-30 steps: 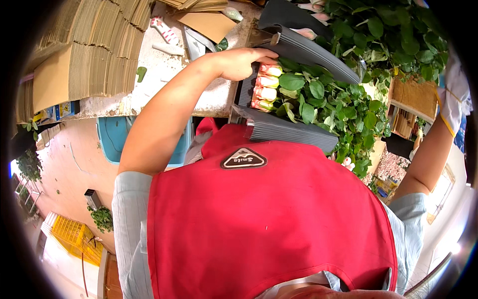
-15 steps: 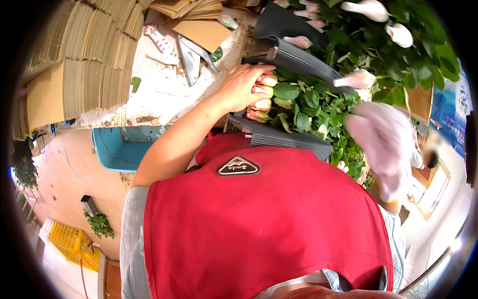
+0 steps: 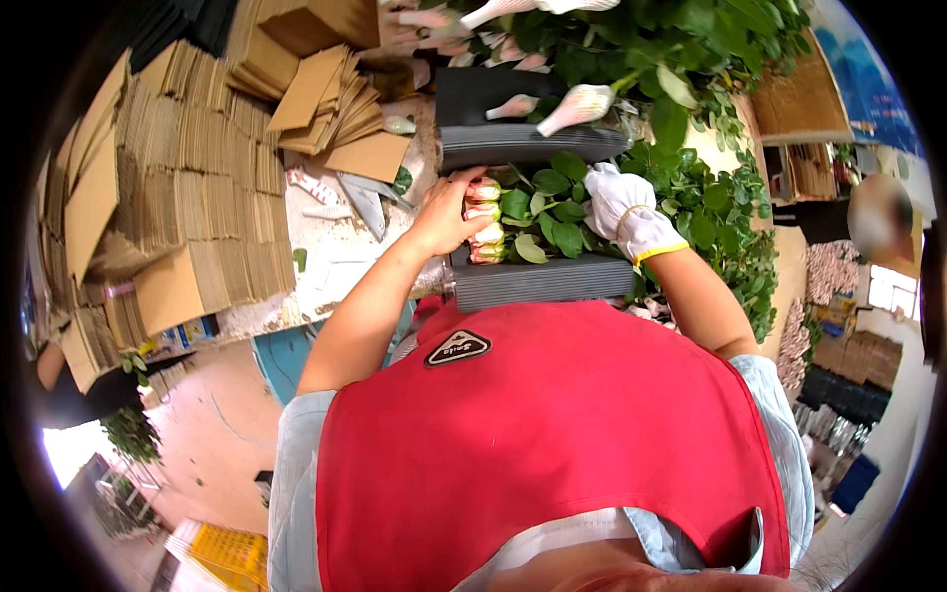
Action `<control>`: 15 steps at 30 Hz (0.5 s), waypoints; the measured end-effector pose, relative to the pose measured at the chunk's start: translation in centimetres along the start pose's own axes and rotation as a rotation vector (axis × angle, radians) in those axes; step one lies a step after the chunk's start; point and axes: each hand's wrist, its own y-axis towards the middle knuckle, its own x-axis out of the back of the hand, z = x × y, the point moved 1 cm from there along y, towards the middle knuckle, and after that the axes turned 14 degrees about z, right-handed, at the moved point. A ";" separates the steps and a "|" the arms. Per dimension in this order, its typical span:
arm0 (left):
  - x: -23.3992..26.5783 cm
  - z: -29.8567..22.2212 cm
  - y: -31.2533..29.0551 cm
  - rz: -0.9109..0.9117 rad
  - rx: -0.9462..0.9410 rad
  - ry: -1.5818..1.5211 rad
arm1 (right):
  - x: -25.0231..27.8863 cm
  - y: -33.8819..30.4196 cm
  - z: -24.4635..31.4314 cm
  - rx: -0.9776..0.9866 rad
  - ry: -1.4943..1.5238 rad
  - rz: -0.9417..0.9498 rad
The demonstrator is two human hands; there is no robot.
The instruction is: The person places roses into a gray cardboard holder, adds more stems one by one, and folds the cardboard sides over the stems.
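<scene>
Pink-and-green rose heads (image 3: 483, 214) stand in a short row at the left end of a leafy bunch (image 3: 564, 212). The bunch lies in a dark trough with ribbed walls, the near wall (image 3: 543, 284) close to my red apron. My bare left hand (image 3: 446, 214) rests against the rose heads, thumb and fingers apart along the row's end. White-gloved, my right hand (image 3: 623, 209) is at the stem side among the leaves; foliage hides its fingertips. More roses in pale sleeves (image 3: 577, 109) lie on and beyond the far wall (image 3: 528, 145).
Stacked cardboard sheets (image 3: 212, 187) fill the left of the table, with loose pieces (image 3: 330, 109) farther back. A grey metal tool (image 3: 365, 202) lies left of my left hand. Heaped foliage (image 3: 715, 212) spreads at the right. A blue tub (image 3: 281, 360) sits below the table's edge.
My gloved right hand has come in from the right to the leafy stems. My left hand stays at the rose heads. The view has shifted, showing more cardboard on the left.
</scene>
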 end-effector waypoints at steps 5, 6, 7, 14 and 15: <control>0.2 0.2 0.4 0.068 0.067 -0.007 | 1.8 -2.4 -2.1 -0.067 -0.020 -0.255; 0.3 0.2 0.5 0.072 0.070 -0.007 | 2.4 -3.3 -2.6 -0.086 -0.032 -0.308; 0.4 0.2 0.5 0.077 0.074 -0.009 | 3.0 -3.9 -3.1 -0.091 0.021 -0.244; 0.5 0.1 0.3 0.101 0.110 -0.029 | 5.9 -6.8 -2.8 -0.073 0.168 -0.275; 0.4 0.2 0.3 0.108 0.131 -0.029 | 5.9 -6.6 -2.1 -0.031 0.155 -0.222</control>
